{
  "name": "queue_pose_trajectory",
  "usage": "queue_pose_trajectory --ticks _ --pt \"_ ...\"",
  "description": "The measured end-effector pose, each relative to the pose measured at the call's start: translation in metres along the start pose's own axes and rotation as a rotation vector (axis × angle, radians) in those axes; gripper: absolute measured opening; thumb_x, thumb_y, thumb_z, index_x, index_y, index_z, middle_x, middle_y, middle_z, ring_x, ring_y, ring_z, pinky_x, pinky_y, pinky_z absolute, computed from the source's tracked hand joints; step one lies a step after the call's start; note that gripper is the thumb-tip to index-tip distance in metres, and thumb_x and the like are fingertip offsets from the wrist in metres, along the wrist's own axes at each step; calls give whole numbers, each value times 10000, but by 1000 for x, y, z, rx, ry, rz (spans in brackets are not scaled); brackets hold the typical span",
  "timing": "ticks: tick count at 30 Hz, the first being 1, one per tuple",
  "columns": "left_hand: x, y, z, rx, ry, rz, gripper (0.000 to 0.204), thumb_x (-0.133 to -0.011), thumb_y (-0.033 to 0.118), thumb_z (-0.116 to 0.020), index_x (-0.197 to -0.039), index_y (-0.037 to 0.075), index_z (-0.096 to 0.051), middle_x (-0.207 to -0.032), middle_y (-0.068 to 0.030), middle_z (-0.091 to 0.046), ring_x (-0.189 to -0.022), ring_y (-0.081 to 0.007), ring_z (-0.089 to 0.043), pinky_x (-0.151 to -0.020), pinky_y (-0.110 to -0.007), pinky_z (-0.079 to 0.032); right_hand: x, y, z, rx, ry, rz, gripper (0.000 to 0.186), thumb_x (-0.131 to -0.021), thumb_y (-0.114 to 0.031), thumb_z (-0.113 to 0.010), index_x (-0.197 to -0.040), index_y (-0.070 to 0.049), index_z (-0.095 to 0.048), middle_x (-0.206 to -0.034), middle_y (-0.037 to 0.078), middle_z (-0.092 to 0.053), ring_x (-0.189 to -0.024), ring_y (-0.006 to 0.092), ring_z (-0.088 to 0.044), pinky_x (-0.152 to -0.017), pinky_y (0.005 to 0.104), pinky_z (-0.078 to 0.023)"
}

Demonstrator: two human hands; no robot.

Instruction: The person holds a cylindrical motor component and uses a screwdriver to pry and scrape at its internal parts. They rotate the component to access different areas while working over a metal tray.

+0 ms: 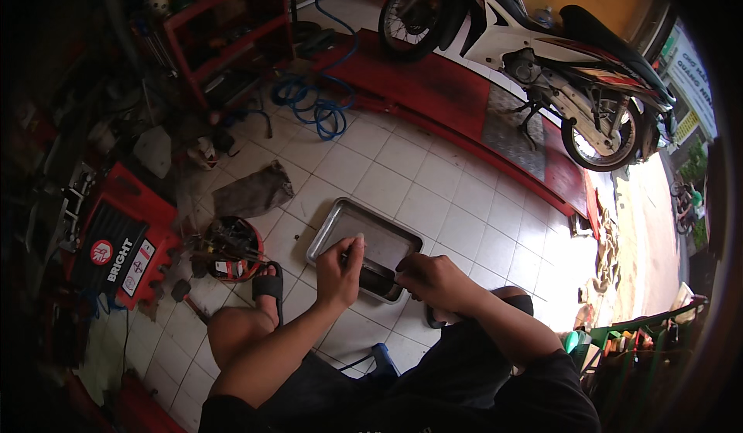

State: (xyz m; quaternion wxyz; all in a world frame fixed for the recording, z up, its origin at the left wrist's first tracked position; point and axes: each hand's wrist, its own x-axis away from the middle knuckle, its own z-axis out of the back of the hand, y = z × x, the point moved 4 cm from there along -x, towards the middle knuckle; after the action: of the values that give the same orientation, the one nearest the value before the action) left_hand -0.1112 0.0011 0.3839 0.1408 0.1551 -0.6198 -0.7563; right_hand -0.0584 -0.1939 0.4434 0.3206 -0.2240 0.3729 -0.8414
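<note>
Hands and tray in a motorcycle workshop, nearest parts first. The left hand (340,269) overlaps the tray's near left rim; its fingers are curled and the thumb points upward, but whether it pinches anything cannot be told. The right hand (433,280), at the right rim, has its fingers curled inward and pressed together; anything between the fingertips is too small to identify. The rectangular metal tray (365,222) lies on the tiled floor (464,201), set obliquely, its far rim unobstructed and its near right corner dark inside. A black sandal (268,287) borders the working space on the left, and beyond it stands a red-rimmed basin (259,245) of tools. A grey cloth (254,191) lies past the basin, apart from the tray. Bare tiles extend from the tray's far and right sides to the edge of a red lift platform (422,81). Left of this edge lies a coiled blue hose (331,117); on the platform stands a motorcycle (542,46).
</note>
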Motion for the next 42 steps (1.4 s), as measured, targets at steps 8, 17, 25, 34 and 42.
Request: queue_pose_trajectory --ticks 8,17,25,34,42 --pt "-2 1 1 6 -3 18 411 -1041 361 -576 -958 -21 -704 -688 -58 -594 -670 -135 -548 -647 -308 -446 32 28 -10 173 201 84 201 -790 -201 -836 -866 -51 -725 -799 117 -717 -762 306 -706 -705 388 -553" --pt "-18 -2 23 68 94 18 459 -1059 394 -525 -930 -10 -701 -682 -2 -537 -659 -100 -449 -615 -285 -364 3 -12 14 121 176 123 132 -830 -99 -761 -937 -20 -756 -799 167 -705 -747 349 -700 -687 417 -552" --pt "-27 -5 41 82 204 -43 436 -1064 372 -518 -948 -8 -697 -690 -6 -543 -656 -95 -451 -602 -281 -359 -25 -13 -7 -10 159 93 319 -879 -93 -717 -1185 -28 -659 -892 171 -725 -824 365 -707 -736 428 -556" --pt "-27 -17 39 19 203 -28 412 -1065 361 -515 -972 -1 -688 -743 -39 -595 -699 -111 -491 -651 -272 -400 -32 -8 -8 27 266 135 326 -830 -80 -750 -1146 -51 -676 -929 172 -729 -799 372 -707 -722 451 -557" --pt "-26 -11 37 38 214 -26 430 -1068 373 -509 -968 -6 -685 -748 -35 -599 -702 -108 -501 -650 -272 -408 -31 -5 -12 0 262 158 272 -824 -70 -747 -1090 -41 -702 -927 177 -731 -775 375 -711 -704 450 -560"
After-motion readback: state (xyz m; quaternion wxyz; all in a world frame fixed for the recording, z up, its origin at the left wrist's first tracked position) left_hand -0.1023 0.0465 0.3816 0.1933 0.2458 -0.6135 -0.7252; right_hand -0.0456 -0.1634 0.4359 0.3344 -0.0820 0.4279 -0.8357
